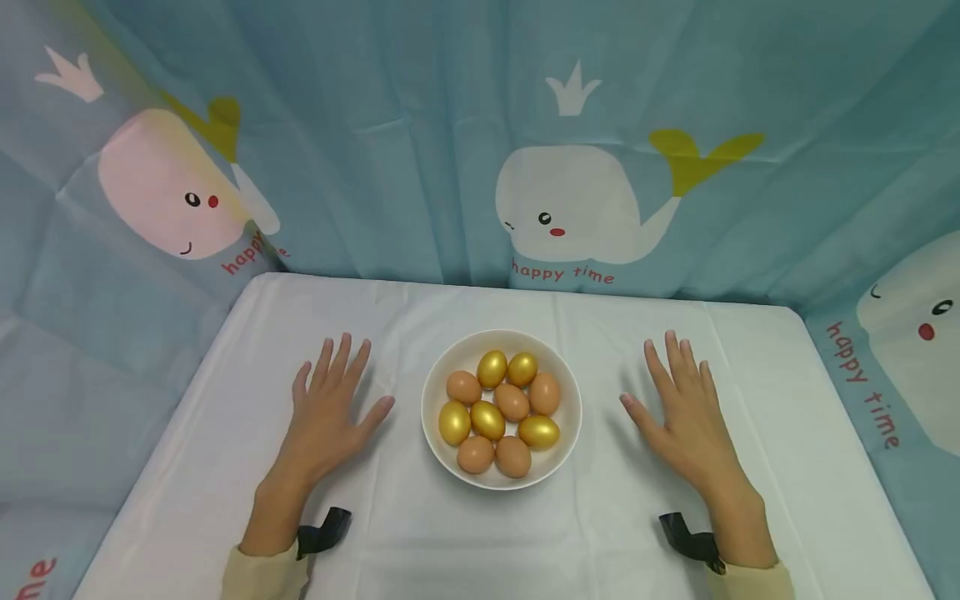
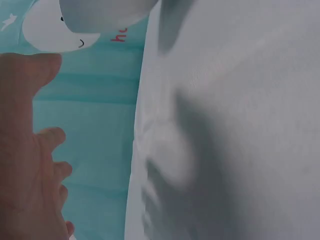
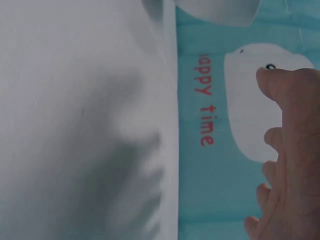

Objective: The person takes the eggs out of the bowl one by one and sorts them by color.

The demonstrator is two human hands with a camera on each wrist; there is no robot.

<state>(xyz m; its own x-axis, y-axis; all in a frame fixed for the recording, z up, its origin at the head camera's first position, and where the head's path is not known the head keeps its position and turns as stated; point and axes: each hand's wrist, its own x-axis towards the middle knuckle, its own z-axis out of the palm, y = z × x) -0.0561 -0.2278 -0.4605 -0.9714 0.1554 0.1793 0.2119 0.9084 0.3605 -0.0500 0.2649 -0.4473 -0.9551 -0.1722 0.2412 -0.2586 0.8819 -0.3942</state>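
Note:
A round white bowl point(image 1: 501, 482) stands mid-table in the head view, holding several brown eggs point(image 1: 512, 402) and several shiny golden eggs point(image 1: 538, 432) mixed together. To its left is my left hand point(image 1: 326, 421), palm down with spread fingers, apart from the bowl and holding nothing. My right hand point(image 1: 688, 425) lies likewise on the other side, fingers spread, nothing in it. The left wrist view shows the left hand point(image 2: 25, 145) above its shadow, with part of the bowl point(image 2: 107, 12) at the top. In the right wrist view appear the right hand point(image 3: 295, 155) and the bowl's side point(image 3: 220, 10).
A white cloth covers the table point(image 1: 465, 550). Behind and beside it hangs a blue-green curtain point(image 1: 420, 167) with whale prints and red lettering. Black wrist-camera mounts point(image 1: 324, 532) stick out inward from both wrists, beside beige sleeves point(image 1: 264, 575).

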